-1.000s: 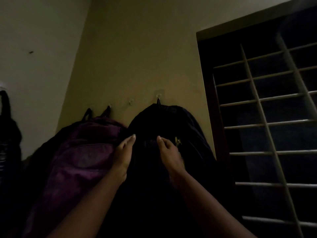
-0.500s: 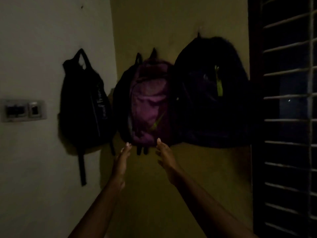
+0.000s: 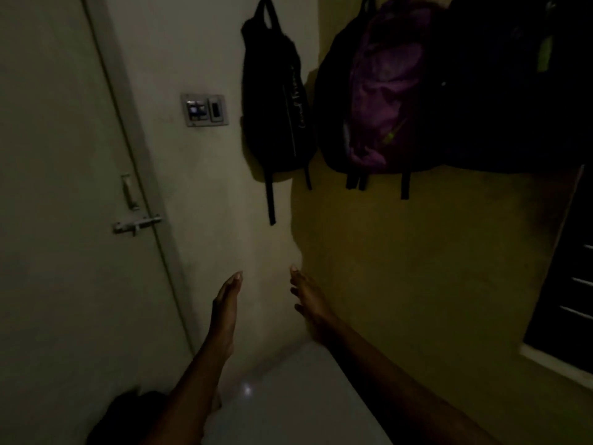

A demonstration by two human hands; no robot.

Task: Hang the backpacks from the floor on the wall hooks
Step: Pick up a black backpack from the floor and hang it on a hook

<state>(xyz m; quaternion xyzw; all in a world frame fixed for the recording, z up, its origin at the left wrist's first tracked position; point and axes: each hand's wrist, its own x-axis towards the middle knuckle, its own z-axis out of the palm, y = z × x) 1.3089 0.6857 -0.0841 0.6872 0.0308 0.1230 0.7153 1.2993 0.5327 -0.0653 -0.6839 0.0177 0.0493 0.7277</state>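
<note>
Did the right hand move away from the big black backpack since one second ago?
Yes. The right hand was on the big black backpack and now hangs empty far below it, near the wall corner.

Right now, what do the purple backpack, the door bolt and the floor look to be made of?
Purple backpack: soft woven fabric, likely nylon or polyester; it sags in creases with a faint sheen. Door bolt: bare metal, dull silver, catching light along its bar. Floor: smooth, glossy, pale, probably polished tile or stone; it mirrors a small light spot. The dim light leaves all three uncertain.

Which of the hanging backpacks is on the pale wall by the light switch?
The slim black backpack with white lettering; the others hang on the yellow wall.
</note>
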